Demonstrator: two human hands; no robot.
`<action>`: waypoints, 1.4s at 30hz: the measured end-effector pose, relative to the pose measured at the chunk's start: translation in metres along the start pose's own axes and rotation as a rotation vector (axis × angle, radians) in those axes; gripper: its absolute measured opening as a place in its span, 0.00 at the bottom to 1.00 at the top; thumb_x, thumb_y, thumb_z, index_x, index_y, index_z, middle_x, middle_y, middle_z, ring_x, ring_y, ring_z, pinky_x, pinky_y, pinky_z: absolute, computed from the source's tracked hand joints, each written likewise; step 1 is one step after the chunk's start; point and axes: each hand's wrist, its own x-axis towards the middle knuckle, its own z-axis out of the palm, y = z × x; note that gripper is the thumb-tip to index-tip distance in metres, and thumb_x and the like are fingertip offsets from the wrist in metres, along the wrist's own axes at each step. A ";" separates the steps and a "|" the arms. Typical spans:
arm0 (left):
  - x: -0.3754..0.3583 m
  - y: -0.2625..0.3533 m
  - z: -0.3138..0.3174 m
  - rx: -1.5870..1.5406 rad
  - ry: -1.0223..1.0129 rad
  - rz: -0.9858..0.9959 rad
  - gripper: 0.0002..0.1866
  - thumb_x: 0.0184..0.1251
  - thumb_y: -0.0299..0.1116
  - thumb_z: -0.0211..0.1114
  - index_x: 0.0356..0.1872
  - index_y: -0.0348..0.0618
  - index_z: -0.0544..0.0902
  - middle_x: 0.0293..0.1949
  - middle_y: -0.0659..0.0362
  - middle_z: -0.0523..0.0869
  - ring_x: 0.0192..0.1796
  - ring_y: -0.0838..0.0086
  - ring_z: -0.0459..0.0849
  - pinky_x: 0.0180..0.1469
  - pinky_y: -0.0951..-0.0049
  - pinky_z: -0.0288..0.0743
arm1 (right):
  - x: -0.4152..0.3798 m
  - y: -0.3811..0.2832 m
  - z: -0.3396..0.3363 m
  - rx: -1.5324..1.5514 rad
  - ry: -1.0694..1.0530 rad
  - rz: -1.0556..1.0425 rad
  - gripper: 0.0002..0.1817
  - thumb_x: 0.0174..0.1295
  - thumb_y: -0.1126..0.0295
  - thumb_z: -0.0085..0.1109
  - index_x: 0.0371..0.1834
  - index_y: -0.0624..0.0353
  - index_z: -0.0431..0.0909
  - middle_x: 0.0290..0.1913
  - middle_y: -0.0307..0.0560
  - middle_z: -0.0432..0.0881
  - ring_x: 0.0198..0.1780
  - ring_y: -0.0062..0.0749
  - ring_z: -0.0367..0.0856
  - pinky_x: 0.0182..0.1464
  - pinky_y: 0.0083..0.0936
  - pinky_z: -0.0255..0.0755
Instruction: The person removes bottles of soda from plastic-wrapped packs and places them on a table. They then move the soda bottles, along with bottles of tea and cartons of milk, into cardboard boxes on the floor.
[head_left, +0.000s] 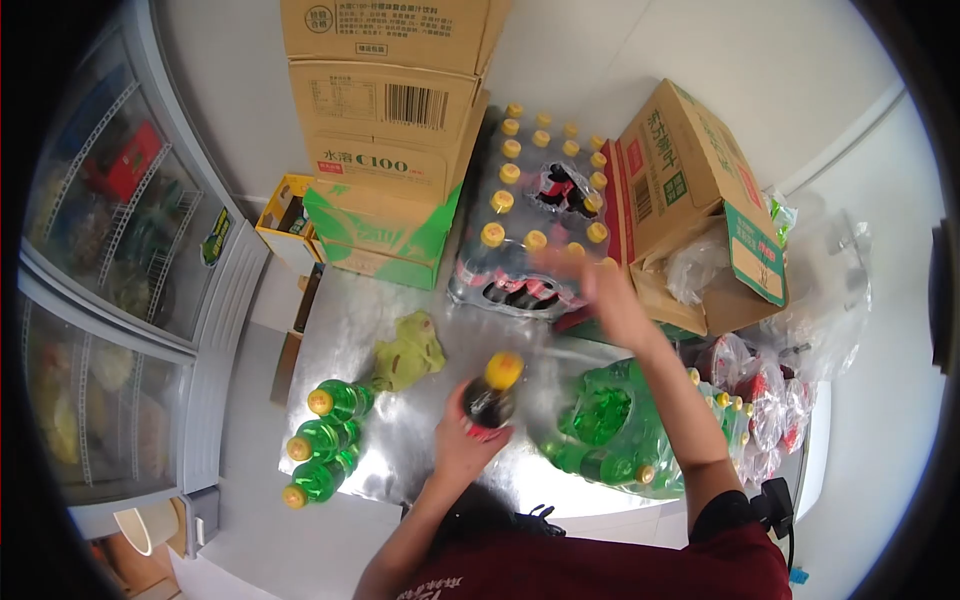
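My left hand (468, 445) is wrapped round a cola bottle (489, 407) with a yellow cap and dark contents, held close in front of me. Over the front right of a shrink-wrapped pack of cola bottles (520, 272) is my right hand (600, 288), its fingers smeared by motion. The pack's film is torn open in places, and yellow caps stand up in rows. A crumpled yellow-green cloth (409, 352) lies on the metal table (345, 300), left of the held bottle.
Several green bottles (325, 440) stand at the table's left edge. A wrapped pack of green bottles (610, 425) lies below my right forearm. Tall cartons (385, 150) rise at the back, and an opened carton (665, 190) leans at right. A glass-door fridge (190, 300) stands left.
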 end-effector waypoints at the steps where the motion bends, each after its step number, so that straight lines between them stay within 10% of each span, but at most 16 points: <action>1: -0.011 -0.027 -0.005 -0.028 0.058 -0.014 0.38 0.36 0.28 0.72 0.52 0.35 0.61 0.45 0.51 0.74 0.47 0.69 0.76 0.47 0.73 0.70 | 0.025 0.024 -0.011 0.016 0.162 0.050 0.25 0.58 0.58 0.44 0.52 0.66 0.67 0.51 0.53 0.72 0.51 0.32 0.71 0.52 0.26 0.62; 5: -0.040 -0.067 -0.027 0.078 0.264 0.030 0.36 0.34 0.25 0.72 0.50 0.38 0.62 0.47 0.52 0.71 0.48 0.68 0.73 0.51 0.72 0.67 | 0.133 0.168 -0.054 -0.681 0.307 0.279 0.26 0.53 0.67 0.47 0.54 0.70 0.61 0.46 0.59 0.73 0.48 0.41 0.72 0.54 0.24 0.61; 8: -0.040 -0.070 -0.036 -0.020 0.365 0.013 0.39 0.32 0.23 0.72 0.50 0.40 0.60 0.49 0.51 0.68 0.51 0.67 0.70 0.54 0.70 0.64 | 0.200 0.263 -0.069 -0.368 0.503 0.046 0.29 0.49 0.67 0.52 0.55 0.71 0.60 0.44 0.60 0.73 0.46 0.43 0.73 0.52 0.27 0.63; 10: -0.041 -0.088 -0.042 0.029 0.387 0.072 0.42 0.31 0.24 0.73 0.52 0.41 0.58 0.51 0.50 0.67 0.53 0.63 0.68 0.57 0.67 0.61 | 0.231 0.249 -0.082 0.031 0.211 0.330 0.35 0.45 0.64 0.59 0.55 0.72 0.59 0.43 0.60 0.73 0.47 0.43 0.72 0.52 0.30 0.64; 12: -0.042 -0.101 -0.047 -0.032 0.397 0.096 0.42 0.31 0.25 0.74 0.52 0.41 0.58 0.52 0.49 0.66 0.54 0.62 0.67 0.56 0.66 0.61 | 0.245 0.232 -0.070 0.006 0.826 0.312 0.38 0.42 0.59 0.64 0.55 0.67 0.62 0.43 0.56 0.75 0.46 0.42 0.73 0.50 0.32 0.66; 14: -0.038 -0.092 -0.054 0.032 0.367 0.074 0.41 0.31 0.25 0.74 0.51 0.42 0.59 0.52 0.49 0.66 0.55 0.62 0.67 0.56 0.65 0.61 | 0.243 0.215 -0.078 0.042 0.715 0.372 0.37 0.40 0.53 0.64 0.53 0.62 0.66 0.42 0.54 0.76 0.47 0.44 0.73 0.50 0.31 0.66; 18: -0.038 -0.095 -0.052 0.144 0.330 0.142 0.39 0.33 0.25 0.73 0.50 0.41 0.59 0.53 0.49 0.65 0.55 0.62 0.67 0.56 0.65 0.62 | 0.216 0.215 -0.076 -0.500 0.649 0.407 0.30 0.42 0.54 0.61 0.46 0.63 0.71 0.43 0.61 0.75 0.47 0.50 0.73 0.49 0.34 0.66; 21: -0.036 -0.086 -0.051 0.053 0.379 0.143 0.37 0.37 0.24 0.70 0.53 0.38 0.60 0.45 0.51 0.74 0.48 0.66 0.73 0.54 0.67 0.64 | 0.166 0.174 -0.073 -0.993 0.195 0.224 0.22 0.44 0.58 0.57 0.40 0.61 0.72 0.39 0.63 0.75 0.44 0.53 0.72 0.45 0.38 0.66; 24: -0.042 -0.096 -0.061 0.105 0.286 -0.074 0.37 0.40 0.28 0.69 0.55 0.36 0.61 0.47 0.51 0.73 0.50 0.64 0.73 0.54 0.70 0.65 | 0.129 0.103 -0.048 -0.990 0.567 0.102 0.20 0.45 0.60 0.57 0.36 0.65 0.73 0.34 0.63 0.76 0.40 0.52 0.75 0.41 0.37 0.68; 27: -0.044 -0.097 -0.065 0.200 0.272 -0.073 0.35 0.41 0.25 0.66 0.55 0.38 0.61 0.48 0.49 0.72 0.51 0.61 0.72 0.53 0.69 0.65 | 0.086 0.056 -0.043 -0.390 0.847 -0.159 0.09 0.47 0.71 0.60 0.29 0.64 0.74 0.26 0.40 0.74 0.29 0.18 0.68 0.34 0.18 0.67; 32: -0.040 -0.134 -0.059 0.255 0.293 -0.035 0.36 0.37 0.20 0.63 0.54 0.36 0.61 0.50 0.46 0.70 0.54 0.54 0.68 0.55 0.67 0.63 | 0.003 -0.014 -0.041 -0.462 1.133 -0.477 0.07 0.49 0.76 0.60 0.30 0.64 0.73 0.32 0.41 0.74 0.32 0.21 0.71 0.38 0.16 0.67; 34: -0.030 -0.142 -0.058 0.231 0.284 -0.031 0.34 0.39 0.19 0.60 0.55 0.36 0.61 0.51 0.46 0.69 0.54 0.52 0.67 0.56 0.66 0.62 | -0.022 -0.035 -0.031 -0.250 1.068 -0.479 0.06 0.50 0.79 0.57 0.31 0.64 0.71 0.29 0.41 0.72 0.31 0.21 0.71 0.35 0.14 0.66; 37: -0.015 -0.148 -0.059 0.267 0.305 0.015 0.33 0.40 0.17 0.58 0.54 0.36 0.61 0.51 0.45 0.69 0.54 0.52 0.68 0.56 0.66 0.61 | -0.031 -0.047 0.017 -0.811 0.614 -0.381 0.09 0.46 0.75 0.60 0.31 0.59 0.73 0.26 0.38 0.73 0.26 0.21 0.71 0.29 0.16 0.66; 39: -0.005 -0.142 -0.059 0.216 0.327 0.014 0.32 0.40 0.17 0.56 0.54 0.35 0.61 0.51 0.45 0.69 0.54 0.52 0.68 0.56 0.66 0.60 | -0.033 -0.006 0.059 -0.401 0.275 -0.048 0.14 0.43 0.68 0.64 0.32 0.59 0.73 0.25 0.43 0.75 0.25 0.26 0.74 0.28 0.21 0.69; 42: 0.006 -0.140 -0.062 0.182 0.366 0.012 0.32 0.40 0.17 0.55 0.54 0.35 0.62 0.50 0.45 0.69 0.53 0.53 0.68 0.56 0.67 0.60 | -0.033 0.062 0.121 -0.396 0.086 -0.097 0.14 0.43 0.64 0.65 0.30 0.57 0.72 0.21 0.47 0.77 0.21 0.35 0.78 0.25 0.25 0.72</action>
